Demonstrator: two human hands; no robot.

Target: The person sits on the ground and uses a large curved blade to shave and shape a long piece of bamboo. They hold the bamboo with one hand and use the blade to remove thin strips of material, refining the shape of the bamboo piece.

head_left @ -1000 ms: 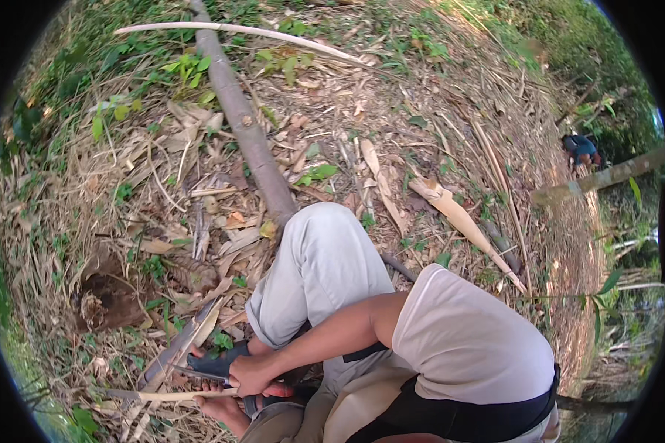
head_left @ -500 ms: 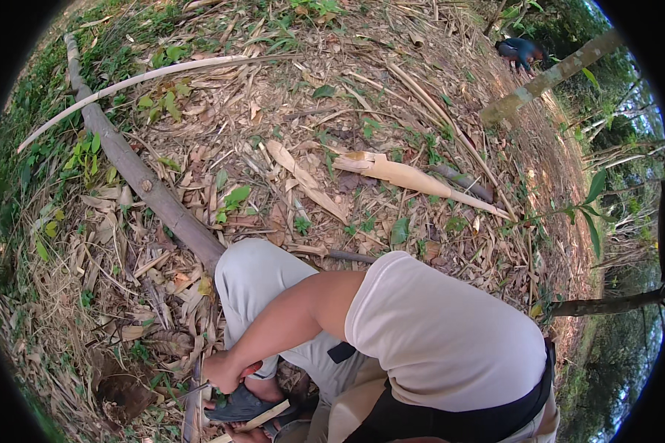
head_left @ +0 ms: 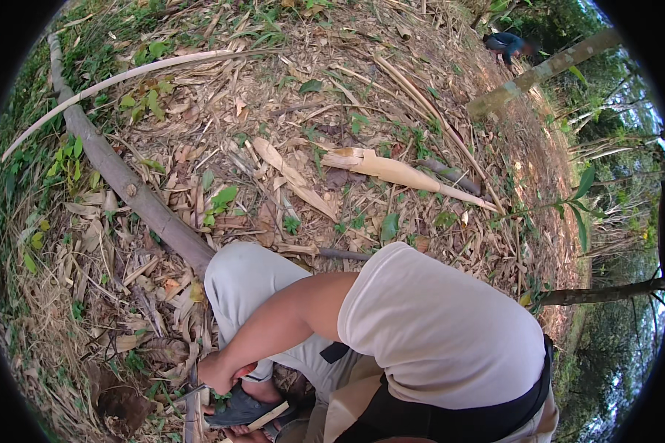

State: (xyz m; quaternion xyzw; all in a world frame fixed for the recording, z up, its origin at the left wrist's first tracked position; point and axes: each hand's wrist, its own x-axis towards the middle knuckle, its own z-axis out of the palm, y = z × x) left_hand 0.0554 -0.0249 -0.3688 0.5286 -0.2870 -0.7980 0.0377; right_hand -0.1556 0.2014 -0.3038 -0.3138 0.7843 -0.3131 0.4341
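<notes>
At the lower left my right hand (head_left: 216, 371) is closed round the red handle (head_left: 245, 370) of a knife. Its thin grey metal blade (head_left: 185, 395) points away from the fist, across a narrow upright-looking length of wood (head_left: 193, 419) beside my foot. My right arm reaches down past my bent knee, in a short pale sleeve. A dark sandal (head_left: 233, 410) is just beyond the hand. A pale split strip of wood (head_left: 268, 416) lies slanting across by the sandals. My left hand does not show; the bare skin at the bottom edge looks like toes.
A long grey-brown log (head_left: 137, 193) runs from the far left to my knee, with a curved peeled stick (head_left: 118, 87) across it. Split pale wood (head_left: 391, 171) lies among chips and leaves. Another person (head_left: 508, 46) bends over at the far right, near a thin trunk (head_left: 547, 72).
The whole view has shifted slightly, so the ground pieces sit further left. The knife blade shows more clearly beside the wood, and my right hand keeps its grip.
</notes>
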